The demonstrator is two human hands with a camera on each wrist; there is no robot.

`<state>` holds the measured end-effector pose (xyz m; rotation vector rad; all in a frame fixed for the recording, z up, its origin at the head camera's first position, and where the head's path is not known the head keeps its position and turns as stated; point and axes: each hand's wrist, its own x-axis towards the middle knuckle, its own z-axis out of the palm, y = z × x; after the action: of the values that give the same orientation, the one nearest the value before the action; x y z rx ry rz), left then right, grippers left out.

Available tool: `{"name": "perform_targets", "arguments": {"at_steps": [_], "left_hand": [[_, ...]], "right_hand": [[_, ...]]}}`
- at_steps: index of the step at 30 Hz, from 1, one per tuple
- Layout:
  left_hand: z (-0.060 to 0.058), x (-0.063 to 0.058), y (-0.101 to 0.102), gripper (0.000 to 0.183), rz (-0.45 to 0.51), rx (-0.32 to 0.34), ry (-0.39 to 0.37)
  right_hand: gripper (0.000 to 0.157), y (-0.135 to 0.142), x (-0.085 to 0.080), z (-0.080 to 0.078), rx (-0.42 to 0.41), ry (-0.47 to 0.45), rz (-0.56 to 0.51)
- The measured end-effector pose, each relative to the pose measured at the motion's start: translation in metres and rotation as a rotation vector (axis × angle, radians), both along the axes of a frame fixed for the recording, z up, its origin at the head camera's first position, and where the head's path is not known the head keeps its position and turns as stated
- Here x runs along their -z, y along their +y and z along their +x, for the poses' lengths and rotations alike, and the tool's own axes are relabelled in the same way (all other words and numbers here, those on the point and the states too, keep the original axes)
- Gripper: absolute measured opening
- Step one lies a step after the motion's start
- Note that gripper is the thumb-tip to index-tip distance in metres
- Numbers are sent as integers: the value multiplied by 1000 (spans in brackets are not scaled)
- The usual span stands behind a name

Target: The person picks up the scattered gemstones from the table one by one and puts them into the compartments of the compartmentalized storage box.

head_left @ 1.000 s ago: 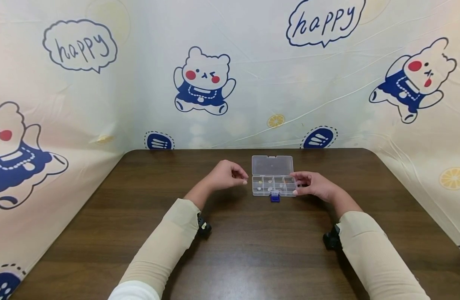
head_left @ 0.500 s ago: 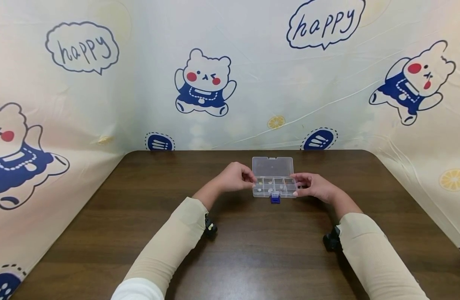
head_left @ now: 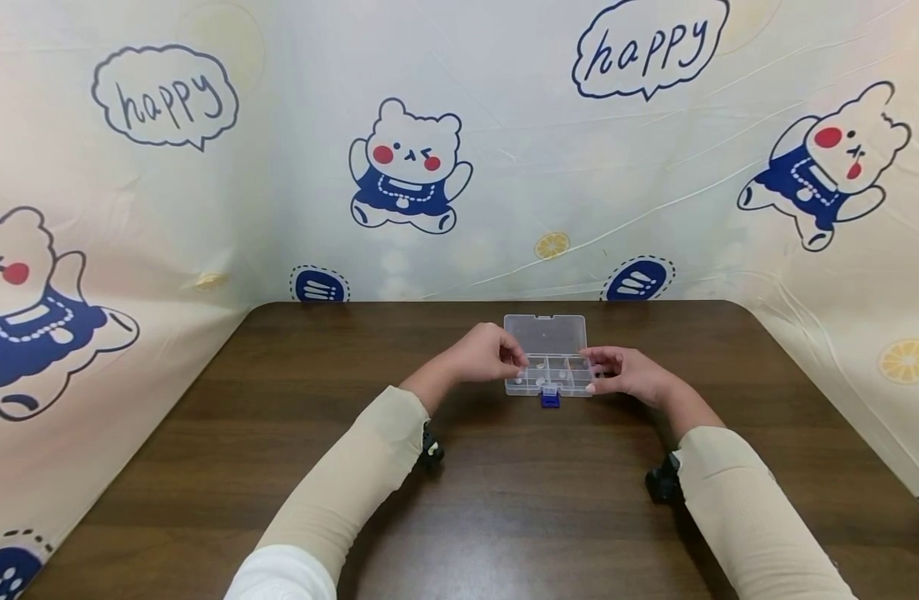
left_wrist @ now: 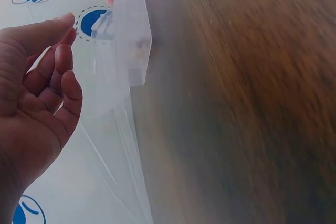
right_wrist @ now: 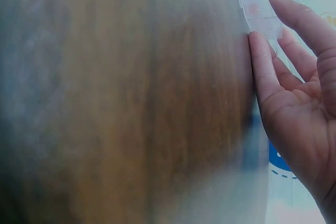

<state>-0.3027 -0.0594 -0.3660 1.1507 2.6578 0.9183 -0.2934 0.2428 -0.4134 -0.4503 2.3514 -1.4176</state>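
A clear plastic compartment box [head_left: 571,389] stands on the table near its far side, its lid [head_left: 544,335] raised at the back and a blue latch [head_left: 550,401] hanging at the front. Several tiny pale things lie in its compartments. At the box's right end, my right hand [head_left: 631,372] grips the wall, thumb in front and fingers behind. My left hand [head_left: 489,354] is over the left-end compartments. Its thumb and index fingertips come close together in the left wrist view, raised beside the box [left_wrist: 134,35]; whether they pinch something small I cannot tell.
The dark wood table [head_left: 504,500] reaches back to a pale curtain [head_left: 519,167] printed with bears and the word happy. Black wrist cameras sit under both cuffs, the left camera [head_left: 432,450] and the right camera [head_left: 663,479].
My left hand has moved right, from beside the box to over its left compartments. The right hand keeps its hold on the right end; the box stays in place.
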Motion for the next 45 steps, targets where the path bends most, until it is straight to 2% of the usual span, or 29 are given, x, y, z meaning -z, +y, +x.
{"name": "perform_targets", "arguments": {"at_steps": [6, 17, 26, 35, 45], "left_hand": [[-1, -1, 11, 8, -22, 31, -8], [-5, 4, 34, 4, -120, 63, 62], [-8, 7, 50, 5, -119, 38, 17], [-14, 13, 66, 6, -73, -13, -33], [-15, 19, 77, 8, -43, -31, -77]], "right_hand": [[73, -1, 1, -1, -4, -10, -25], [72, 0, 1, 0, 0, -11, -29], [72, 1, 1, 0, -9, -15, -43], [71, 2, 0, 0, -15, 0, -17], [72, 2, -1, 0, -20, -22, -20]]}}
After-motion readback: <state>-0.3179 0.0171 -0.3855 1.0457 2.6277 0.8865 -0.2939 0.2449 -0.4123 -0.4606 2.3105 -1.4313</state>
